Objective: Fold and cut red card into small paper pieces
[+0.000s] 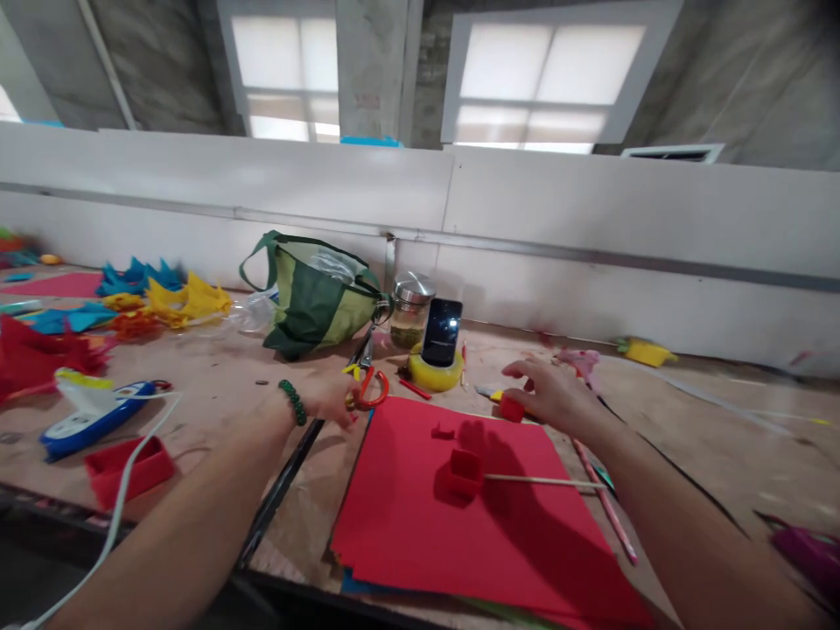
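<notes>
scissors (385,386) at l hand (333,399), red blk (511,409) at r hand (551,392)

The stacked sheets (400,525), scissors (368,374) and concrete pillar (373,70) suggest a craft workshop.

And here's the left wrist, wearing a bracelet (292,402) of round, dark green beads, strung close together and catching a little light! Both forearms run bare, left forearm (190,499) and right forearm (649,481) alike. On the left hand (330,401), a nail (353,418) flashes red, and there's perhaps a gold-toned ring too, though blur muddies those fingers.
</notes>
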A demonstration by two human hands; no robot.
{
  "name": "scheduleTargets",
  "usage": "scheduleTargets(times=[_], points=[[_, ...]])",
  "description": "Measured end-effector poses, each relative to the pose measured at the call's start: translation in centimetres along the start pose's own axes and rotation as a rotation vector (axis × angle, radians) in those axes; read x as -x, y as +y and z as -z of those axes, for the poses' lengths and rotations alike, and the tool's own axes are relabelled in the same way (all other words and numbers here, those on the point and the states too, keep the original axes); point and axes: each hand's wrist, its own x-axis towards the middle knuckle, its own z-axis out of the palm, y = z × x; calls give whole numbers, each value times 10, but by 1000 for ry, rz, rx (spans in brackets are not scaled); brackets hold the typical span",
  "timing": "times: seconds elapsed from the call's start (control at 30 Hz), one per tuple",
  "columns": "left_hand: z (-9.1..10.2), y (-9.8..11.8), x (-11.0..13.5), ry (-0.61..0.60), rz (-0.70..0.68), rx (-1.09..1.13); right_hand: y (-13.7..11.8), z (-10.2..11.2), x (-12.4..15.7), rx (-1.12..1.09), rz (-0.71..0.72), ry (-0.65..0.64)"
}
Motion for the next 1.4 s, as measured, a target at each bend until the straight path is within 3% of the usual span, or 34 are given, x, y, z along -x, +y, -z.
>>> scheduleTargets(times=[0.1,0.2,0.37,0.6,0.73,0.87,1.07,1.23,1.4], points=[[-2,0,1,-18,-29,-38,38,-11,-3,47,-81,-59],[-5,1,-2,-31,-51,-66,47,-27,2,45,-77,-90],[-9,10,-2,-76,-64,-89,37,-40,4,58,-36,-70],[6,29,10,26,-239,-53,15,-12,29,93,6,71],[7,50,15,51,-406,258,-17,-2,55,111,84,107],[9,78,20,-6,-400,525,-28,-12,62,99,78,47],[15,103,21,-44,-459,489,-16,-28,64,-52,125,-123],[6,115,15,-70,-535,451,-30,-2,84,-386,112,55],[-11,139,7,-117,-570,552,-53,18,106,-692,203,237]])
